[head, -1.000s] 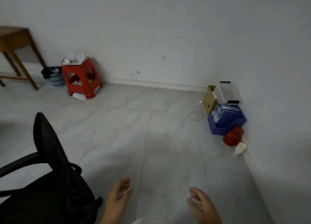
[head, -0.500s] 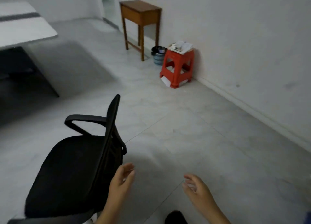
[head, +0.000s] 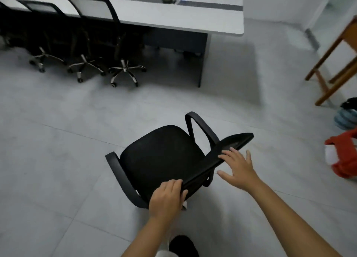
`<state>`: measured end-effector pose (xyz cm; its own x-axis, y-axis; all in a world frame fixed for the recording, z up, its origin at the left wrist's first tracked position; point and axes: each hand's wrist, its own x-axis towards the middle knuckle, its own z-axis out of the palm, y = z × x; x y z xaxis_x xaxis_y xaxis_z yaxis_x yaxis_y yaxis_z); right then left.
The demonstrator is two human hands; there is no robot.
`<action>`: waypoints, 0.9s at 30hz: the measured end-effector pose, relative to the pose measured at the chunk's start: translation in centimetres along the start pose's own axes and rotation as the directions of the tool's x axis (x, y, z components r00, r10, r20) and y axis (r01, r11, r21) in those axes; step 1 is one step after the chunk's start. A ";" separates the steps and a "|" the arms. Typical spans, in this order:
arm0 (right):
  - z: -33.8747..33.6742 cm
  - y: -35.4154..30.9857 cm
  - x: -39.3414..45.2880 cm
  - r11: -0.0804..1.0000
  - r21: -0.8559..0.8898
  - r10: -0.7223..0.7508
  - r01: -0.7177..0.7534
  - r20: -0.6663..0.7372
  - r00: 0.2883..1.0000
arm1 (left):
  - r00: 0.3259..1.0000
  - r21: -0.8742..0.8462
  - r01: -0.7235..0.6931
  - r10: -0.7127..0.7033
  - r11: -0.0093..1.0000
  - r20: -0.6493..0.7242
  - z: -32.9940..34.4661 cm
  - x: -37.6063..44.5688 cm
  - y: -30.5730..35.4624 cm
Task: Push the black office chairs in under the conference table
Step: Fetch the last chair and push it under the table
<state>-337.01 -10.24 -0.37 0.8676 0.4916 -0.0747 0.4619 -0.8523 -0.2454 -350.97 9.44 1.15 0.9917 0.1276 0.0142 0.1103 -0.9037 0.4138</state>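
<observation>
The loose chair (head: 164, 160) stood on the floor (head: 58, 160) well apart from the worktop (head: 173, 15), its seat turned toward it. The left hand (head: 167, 198) curled over the near end of the backrest top; the right hand (head: 238, 166) lay flat and spread, fingers just touching the rim. Three other chairs (head: 87, 34) were already tucked in. A good push would need both hands gripping the backrest evenly, steering for the free gap beside the tucked chairs and clear of the worktop's end panel (head: 202, 63), since castors swerve easily.
</observation>
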 end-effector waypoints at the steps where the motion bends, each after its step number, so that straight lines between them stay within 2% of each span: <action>1: 0.4 0.6 0.9 1.000 -0.017 -0.011 0.011 0.008 1.000 | 1.000 0.041 -0.016 0.016 0.999 0.004 0.4 0.3 -0.2; 4: 0.2 1.4 3.6 0.992 -0.073 -0.108 0.103 -0.063 0.992 | 0.985 0.192 -0.030 0.061 0.981 -0.161 1.3 1.4 -1.4; 6: 0.2 1.8 5.6 0.967 -0.105 -0.242 0.230 -0.110 0.964 | 0.966 0.251 -0.042 0.104 0.967 -0.239 1.6 2.7 -2.6; 8: 0.4 1.6 7.3 0.938 -0.155 -0.336 0.311 -0.177 0.925 | 0.960 0.254 -0.050 0.117 0.966 -0.256 1.3 4.3 -3.8; 15: 1.4 1.3 13.5 0.872 -0.247 -0.484 0.423 -0.295 0.824 | 0.968 0.299 -0.024 0.097 0.954 -0.231 -1.1 11.8 -8.5; 18: 1.4 1.1 17.3 0.863 -0.250 -0.502 0.439 -0.332 0.799 | 0.965 0.317 0.004 0.080 0.948 -0.251 -1.7 15.7 -9.7; 22: 0.9 2.7 23.4 0.868 -0.224 -0.497 0.443 -0.388 0.776 | 0.956 0.358 0.113 -0.003 0.927 -0.294 -1.8 21.4 -9.2; 27: -0.7 4.7 31.8 0.850 -0.246 -0.526 0.466 -0.344 0.778 | 0.934 0.330 0.227 -0.109 0.916 -0.341 -1.3 28.6 -9.0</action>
<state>-307.08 1.27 -3.27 0.4957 0.7692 0.4031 0.8419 -0.5396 -0.0057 -323.74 21.75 -0.94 0.8919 0.3565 0.2783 0.3477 -0.9340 0.0822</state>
